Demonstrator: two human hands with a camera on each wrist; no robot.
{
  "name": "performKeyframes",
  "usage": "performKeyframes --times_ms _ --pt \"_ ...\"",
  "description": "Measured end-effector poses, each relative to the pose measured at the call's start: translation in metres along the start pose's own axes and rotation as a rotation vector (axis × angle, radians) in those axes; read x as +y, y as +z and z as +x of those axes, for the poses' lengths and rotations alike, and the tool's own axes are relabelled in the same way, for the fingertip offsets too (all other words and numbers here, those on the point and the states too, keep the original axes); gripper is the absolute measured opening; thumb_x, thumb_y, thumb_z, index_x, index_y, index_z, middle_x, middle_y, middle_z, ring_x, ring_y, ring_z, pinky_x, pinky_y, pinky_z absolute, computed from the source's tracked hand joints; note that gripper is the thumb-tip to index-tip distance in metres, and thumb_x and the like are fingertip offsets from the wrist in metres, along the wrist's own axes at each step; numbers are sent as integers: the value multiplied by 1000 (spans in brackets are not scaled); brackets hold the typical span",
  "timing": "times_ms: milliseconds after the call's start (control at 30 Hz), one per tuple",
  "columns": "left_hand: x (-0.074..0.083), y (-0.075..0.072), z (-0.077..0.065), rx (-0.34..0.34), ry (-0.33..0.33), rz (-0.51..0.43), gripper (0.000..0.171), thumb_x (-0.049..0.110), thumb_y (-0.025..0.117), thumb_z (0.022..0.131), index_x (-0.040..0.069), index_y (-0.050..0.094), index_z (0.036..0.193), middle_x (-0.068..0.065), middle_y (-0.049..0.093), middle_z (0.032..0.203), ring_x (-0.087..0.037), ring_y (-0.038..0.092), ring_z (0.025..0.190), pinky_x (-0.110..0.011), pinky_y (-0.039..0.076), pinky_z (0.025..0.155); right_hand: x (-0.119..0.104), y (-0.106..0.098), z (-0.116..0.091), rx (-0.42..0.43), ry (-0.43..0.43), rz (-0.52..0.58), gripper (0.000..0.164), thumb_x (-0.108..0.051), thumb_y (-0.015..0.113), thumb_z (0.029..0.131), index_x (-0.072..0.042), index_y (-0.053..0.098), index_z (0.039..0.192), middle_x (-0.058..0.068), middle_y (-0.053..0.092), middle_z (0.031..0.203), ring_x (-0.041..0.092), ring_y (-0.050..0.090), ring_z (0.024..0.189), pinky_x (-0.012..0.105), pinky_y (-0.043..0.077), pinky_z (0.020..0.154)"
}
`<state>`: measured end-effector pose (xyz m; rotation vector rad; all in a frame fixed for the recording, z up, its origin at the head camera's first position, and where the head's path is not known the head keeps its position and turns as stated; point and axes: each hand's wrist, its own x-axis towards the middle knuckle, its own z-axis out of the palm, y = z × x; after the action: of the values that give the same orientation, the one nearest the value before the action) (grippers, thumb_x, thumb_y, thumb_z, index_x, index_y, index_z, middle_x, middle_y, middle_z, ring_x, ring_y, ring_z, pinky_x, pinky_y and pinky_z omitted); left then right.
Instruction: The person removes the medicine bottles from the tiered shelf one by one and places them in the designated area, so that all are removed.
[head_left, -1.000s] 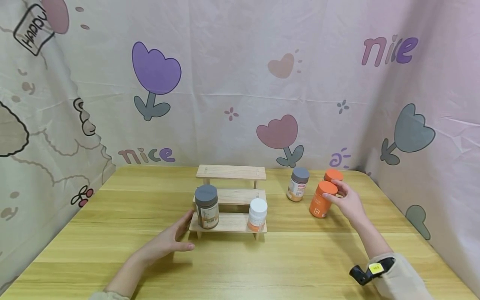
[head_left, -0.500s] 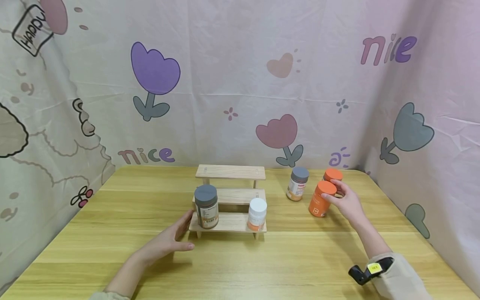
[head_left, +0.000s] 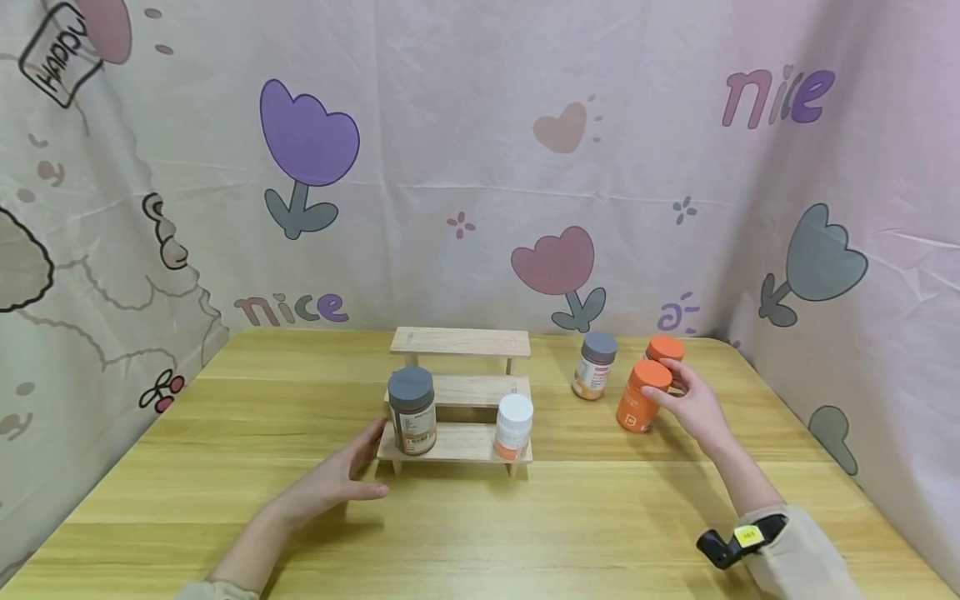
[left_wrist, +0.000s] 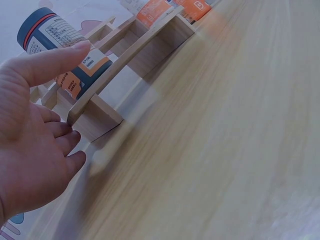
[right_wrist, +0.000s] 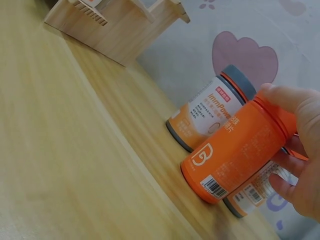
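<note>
My right hand (head_left: 696,406) pinches an orange pill bottle (head_left: 637,408) near its orange lid, thumb on one side and fingers behind. In the right wrist view this bottle (right_wrist: 235,150) stands upright on the table. My left hand (head_left: 330,483) lies at the left end of a three-step wooden shelf (head_left: 465,446), its fingertips right at the lowest step and its thumb held apart. In the left wrist view the hand (left_wrist: 40,150) holds nothing. On that step stand a dark grey-lidded bottle (head_left: 413,412) at left and a smaller white-lidded bottle (head_left: 513,429) at right.
Behind the gripped bottle stands another orange-lidded bottle (head_left: 664,346), partly hidden by it and the hand. A grey-lidded bottle (head_left: 596,367) stands to their left. A printed cloth (head_left: 450,167) hangs behind the wooden table (head_left: 570,533).
Both hands and all the bottles keep their places. Only the head view shifts very slightly.
</note>
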<state>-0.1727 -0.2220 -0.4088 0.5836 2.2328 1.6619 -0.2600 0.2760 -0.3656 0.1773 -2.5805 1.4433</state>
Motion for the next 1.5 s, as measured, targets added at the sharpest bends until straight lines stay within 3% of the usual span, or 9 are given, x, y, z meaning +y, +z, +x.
performKeyframes --times_ms 233,367,467,600,800,1033,1233,1400,1500 --pt "2 0 1 2 2 1 99 12 67 82 -2 -7 146 -23 -7 151 -40 -2 137 -41 7 107 -4 -2 0 -5 -2 -7 71 -31 61 90 6 29 141 29 36 138 40 36 123 53 34 100" --pt "3 1 0 -2 8 1 98 12 67 82 -3 -7 146 -24 -7 151 -41 -2 136 -47 5 107 -5 -3 1 13 -9 -29 70 -32 60 90 7 29 140 28 39 135 38 38 122 42 39 97" --pt "3 0 0 -1 6 -1 98 13 67 82 -3 -6 146 -23 -7 151 -41 -2 137 -38 9 108 -7 -5 2 38 -31 -40 69 -31 60 90 8 31 139 26 43 133 36 40 120 30 40 91" --pt "2 -1 0 0 7 -2 99 13 67 82 -3 -7 146 -23 -7 151 -41 -1 137 -20 15 105 -13 -8 6 70 -66 -45 67 -30 60 91 8 32 139 26 47 129 35 42 117 35 39 92" --pt "5 1 -1 -9 34 1 98 13 67 82 -5 -7 145 -26 -7 150 -44 -2 135 -50 5 106 -24 -12 9 93 -98 -54 63 -31 57 92 7 35 138 24 49 127 33 44 116 31 41 96" --pt "5 1 -1 -4 37 7 99 13 68 82 -5 -6 145 -26 -6 150 -44 0 135 -49 6 106 -35 -14 11 84 -87 -58 60 -36 48 96 3 36 139 23 47 129 30 45 117 43 40 98" --pt "5 0 0 1 27 13 98 13 68 82 -5 -5 145 -25 -5 151 -42 1 136 -45 7 106 -44 -12 13 78 -111 -62 57 -34 52 95 1 38 138 20 52 125 15 51 108 11 41 86" --pt "5 0 -1 -6 33 8 98 14 68 82 -4 -5 145 -25 -6 151 -43 0 136 -30 12 107 -54 -8 13 62 -152 -52 57 -30 56 93 2 39 137 21 53 125 22 50 111 6 38 85" --pt "4 0 0 -9 39 9 98 14 68 82 -5 -5 145 -27 -6 150 -44 0 135 -28 13 106 -60 -4 13 50 -161 -31 57 -29 59 92 2 41 136 21 54 125 13 52 106 5 38 85"
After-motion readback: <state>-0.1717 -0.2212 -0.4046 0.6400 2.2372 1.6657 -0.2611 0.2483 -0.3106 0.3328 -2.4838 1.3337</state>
